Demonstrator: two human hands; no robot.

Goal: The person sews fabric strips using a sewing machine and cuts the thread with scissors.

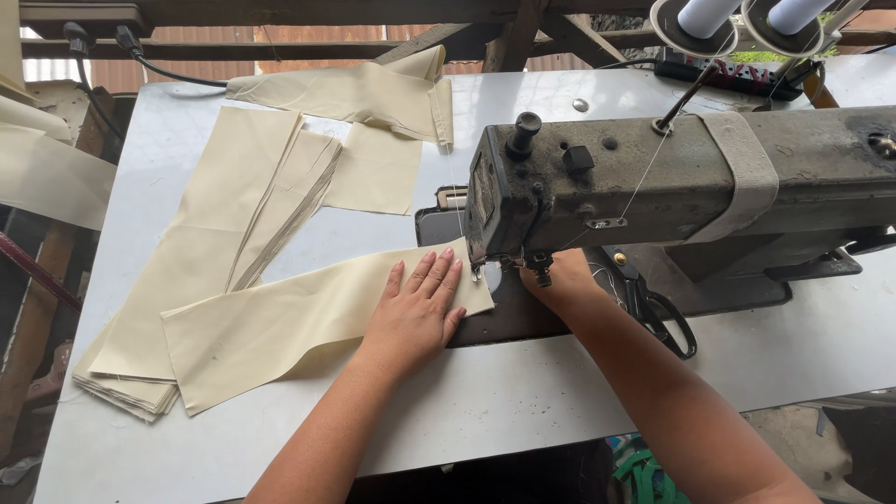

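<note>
My left hand [417,306] lies flat, fingers spread, on the right end of a long cream fabric strip [280,327], pressing it to the white table just left of the needle. My right hand [560,277] reaches under the head of the worn grey sewing machine [672,177], by the presser foot [539,271]; its fingers are mostly hidden there, so its grip cannot be seen. The strip's end sits at the needle area.
A stack of cream fabric pieces [224,243] lies on the left of the table [523,392], with more folded cloth [355,93] at the back. Black scissors [663,317] rest beside the machine base. Two thread cones [737,19] stand at the back right.
</note>
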